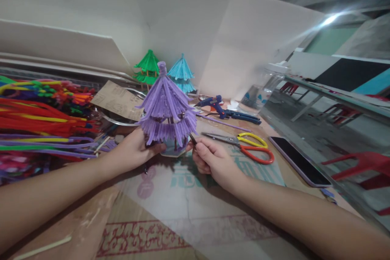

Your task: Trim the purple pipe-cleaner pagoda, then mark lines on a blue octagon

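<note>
A purple pipe-cleaner pagoda [166, 109] with two fringed roof tiers stands on a pale base on the cardboard-covered table [170, 211]. My left hand [134, 150] is closed around its base from the left. My right hand [210, 158] is at the lower right of the pagoda, fingers pinched on a small dark stick-like piece [192, 139] just under the lower fringe.
A green pagoda [148, 67] and a blue pagoda [182, 74] stand behind. Bundles of coloured pipe cleaners [39, 122] lie at left. Scissors [243, 144], a blue glue gun [217, 105], a phone [300, 161] and a plastic jar [262, 89] lie to the right.
</note>
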`<state>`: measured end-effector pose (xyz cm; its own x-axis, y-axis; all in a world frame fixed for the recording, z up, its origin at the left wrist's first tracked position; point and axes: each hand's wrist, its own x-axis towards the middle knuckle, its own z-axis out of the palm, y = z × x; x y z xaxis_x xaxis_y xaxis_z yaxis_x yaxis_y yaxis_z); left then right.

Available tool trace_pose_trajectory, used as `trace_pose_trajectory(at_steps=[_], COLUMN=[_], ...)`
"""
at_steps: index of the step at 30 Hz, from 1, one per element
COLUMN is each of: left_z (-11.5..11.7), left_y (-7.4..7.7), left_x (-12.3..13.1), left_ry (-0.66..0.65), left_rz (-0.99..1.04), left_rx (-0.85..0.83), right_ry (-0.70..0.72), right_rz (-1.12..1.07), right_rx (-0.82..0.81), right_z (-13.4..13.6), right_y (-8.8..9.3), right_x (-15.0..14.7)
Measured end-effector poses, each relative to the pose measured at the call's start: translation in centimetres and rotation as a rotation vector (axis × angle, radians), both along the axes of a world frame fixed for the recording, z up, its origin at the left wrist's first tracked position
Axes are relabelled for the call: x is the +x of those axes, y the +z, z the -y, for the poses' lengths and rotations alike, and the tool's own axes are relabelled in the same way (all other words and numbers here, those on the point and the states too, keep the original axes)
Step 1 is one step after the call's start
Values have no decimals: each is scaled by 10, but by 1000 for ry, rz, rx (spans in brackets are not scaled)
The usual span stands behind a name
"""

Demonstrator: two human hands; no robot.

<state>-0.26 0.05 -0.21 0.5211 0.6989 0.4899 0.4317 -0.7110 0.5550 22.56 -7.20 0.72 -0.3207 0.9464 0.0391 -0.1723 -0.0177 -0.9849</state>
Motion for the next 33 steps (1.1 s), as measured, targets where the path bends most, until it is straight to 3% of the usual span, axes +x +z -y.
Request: trace_pose_trajectory(at_steps=[33], left_z=[0], left_y=[0], left_x=[0], left_ry=[25], left_rz=[9], left_rx=[-15], right_ry=[-20], right_rz=[26], right_rx=[11], right_z=[-2], right_y=[-2], right_x=[0])
